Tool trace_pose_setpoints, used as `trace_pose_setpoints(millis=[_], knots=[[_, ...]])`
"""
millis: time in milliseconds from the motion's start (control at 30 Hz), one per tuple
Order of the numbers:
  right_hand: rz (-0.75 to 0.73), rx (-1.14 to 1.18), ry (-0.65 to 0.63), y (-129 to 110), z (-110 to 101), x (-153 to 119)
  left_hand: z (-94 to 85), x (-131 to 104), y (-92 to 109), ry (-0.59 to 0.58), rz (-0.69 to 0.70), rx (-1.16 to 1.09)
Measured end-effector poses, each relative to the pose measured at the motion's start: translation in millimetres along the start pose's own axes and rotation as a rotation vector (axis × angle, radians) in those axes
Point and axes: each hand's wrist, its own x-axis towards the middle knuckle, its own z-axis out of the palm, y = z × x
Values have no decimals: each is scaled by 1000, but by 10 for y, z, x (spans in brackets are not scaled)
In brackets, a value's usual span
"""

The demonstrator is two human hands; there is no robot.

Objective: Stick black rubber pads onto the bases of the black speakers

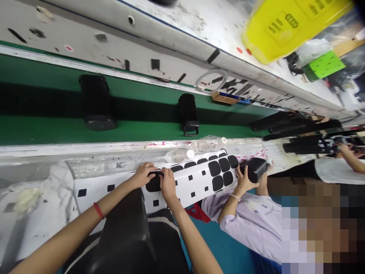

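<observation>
My left hand has its fingers bent and closed at the upper left edge of a black rounded-square pad. On the same pad's upper right edge, the fingers of my right hand are pressed together. The pad lies over a white sheet marked with small black squares. Below my hands, between my forearms, a large black case rests at my lap. More black rounded pads sit in rows on the sheet to the right.
Two clear plastic bottles lie beyond the sheet. A green conveyor belt carries black boxes. At right, a co-worker in a pale sleeve holds a black case. Crumpled white cloth lies left. A yellow container stands on the upper shelf.
</observation>
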Motion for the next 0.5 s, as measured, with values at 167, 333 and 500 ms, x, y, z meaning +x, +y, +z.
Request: trace_pose_setpoints(millis=[167,333,500], knots=[[-70,67,37,8,-69,-46,17,147,4,57,8,13],[-78,118,42,4,-110,-87,-13,144,60,82,-1,23],[20,169,18,-31,-96,-116,-25,58,110,93,-7,8]])
